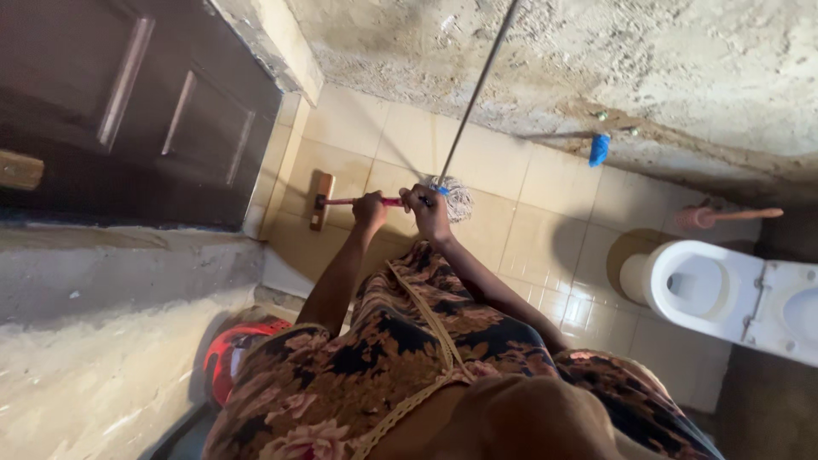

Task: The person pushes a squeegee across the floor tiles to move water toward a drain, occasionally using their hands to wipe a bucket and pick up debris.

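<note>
Both my hands grip the thin red handle (390,202) of a long-handled scrubbing brush. My left hand (370,209) holds it nearer the wooden brush head (321,200), which rests on the cream floor tiles close to the door. My right hand (427,210) holds the handle's end, just in front of a grey string mop head (458,198). The mop's metal pole (479,85) leans up against the rough wall. My patterned dress fills the lower middle of the view.
A dark panelled door (136,111) stands at the left above a concrete ledge (111,281). A white toilet (724,294) sits at the right, with a pink-handled brush (724,216) behind it. A blue object (599,149) is low on the wall. A red and black thing (239,349) lies by my left side.
</note>
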